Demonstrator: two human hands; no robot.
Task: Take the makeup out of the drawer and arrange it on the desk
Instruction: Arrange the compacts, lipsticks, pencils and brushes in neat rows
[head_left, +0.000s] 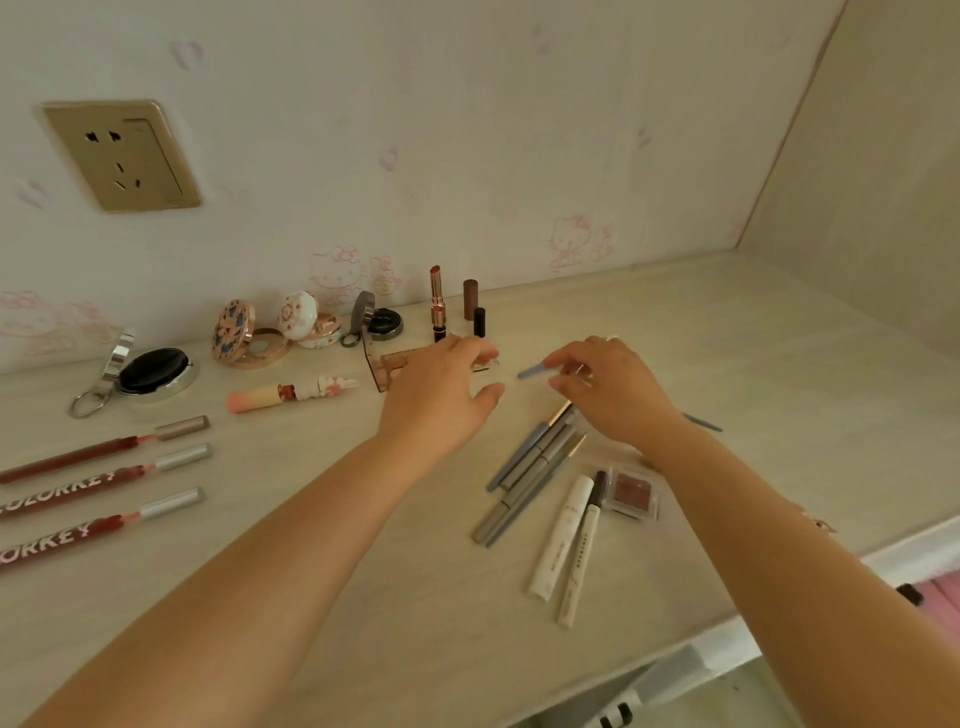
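Observation:
My right hand (613, 387) pinches a thin blue-grey pencil (532, 371) above the pale desk (363, 545), its tip pointing left. My left hand (441, 389) hovers beside it with relaxed fingers over a clear eyeshadow palette (387, 370) and holds nothing. Below my right hand lies a bundle of several grey and blue pencils (535, 467). Two white tubes (563, 540) and a small brown eyeshadow pan (634, 491) lie near the front. A dark slim stick (704, 422) pokes out behind my right wrist.
Along the wall stand open compacts (249, 335), a black cushion case (153, 376), an open lipstick (436, 304) and two small dark tubes (474, 306). A pink lip tube (291, 392) and three red lip glosses (98, 493) lie at left. The open drawer (930, 597) shows at lower right.

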